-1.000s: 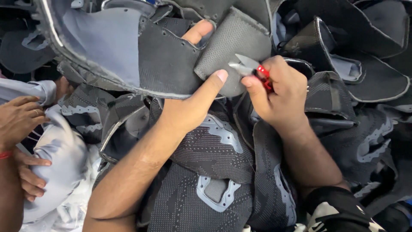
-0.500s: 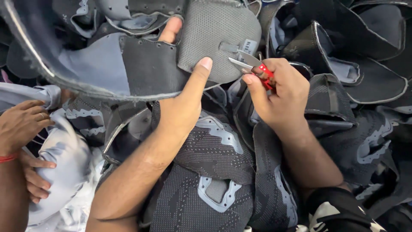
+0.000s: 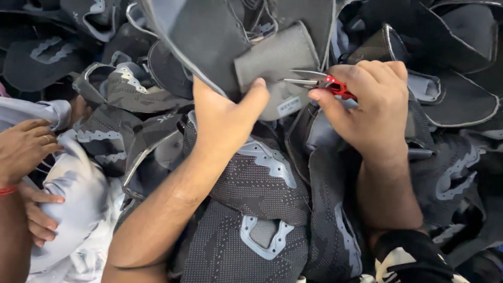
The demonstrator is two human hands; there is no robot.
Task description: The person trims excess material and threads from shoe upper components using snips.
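My left hand [image 3: 222,118] grips a dark grey shoe upper [image 3: 209,42], thumb pressed on its padded tongue piece [image 3: 280,65]. In my right hand [image 3: 369,107] I hold small red-handled thread snips [image 3: 317,83], their metal blades pointing left at the tongue's lower edge next to a small white label [image 3: 289,106]. Both hands work above a heap of black and grey shoe uppers.
Black knitted shoe uppers with grey trim [image 3: 257,209] fill the whole view under my arms. At the left edge another person's hands [image 3: 23,149], with a red wristband, hold a pale grey fabric piece [image 3: 70,188].
The held upper has turned, so its light lining no longer shows and the tongue now sits by the snips. My left hand shifted its grip; the snips stay at the tongue's edge.
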